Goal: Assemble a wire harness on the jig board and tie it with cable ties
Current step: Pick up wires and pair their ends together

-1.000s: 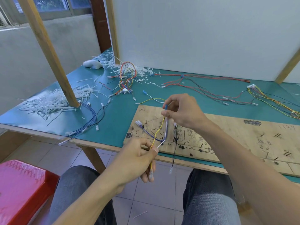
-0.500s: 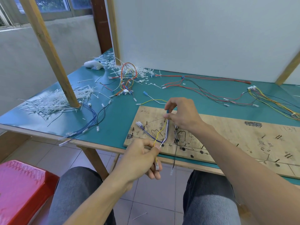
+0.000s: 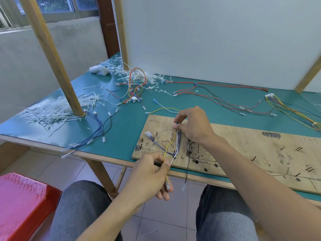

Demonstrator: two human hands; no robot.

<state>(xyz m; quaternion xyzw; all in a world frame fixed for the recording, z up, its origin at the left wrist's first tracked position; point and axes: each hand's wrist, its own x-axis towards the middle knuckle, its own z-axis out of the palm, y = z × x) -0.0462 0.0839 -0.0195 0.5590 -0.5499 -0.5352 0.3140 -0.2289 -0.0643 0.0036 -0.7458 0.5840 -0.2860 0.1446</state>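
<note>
Table [image 3: 121, 122], jig board [image 3: 243, 141] flat along its near edge, ties [image 3: 57, 108] heaped far left. Right hand [image 3: 192, 126] over the board's left end, thumb and forefinger pinching the wire tops (blue connector [image 3: 176, 122] there). Left hand [image 3: 149, 173] at the board's front edge pinches yellow wire [image 3: 166, 149] and white wire [image 3: 177, 145]; yellow's terminal [image 3: 167, 185] dangles below.
</note>
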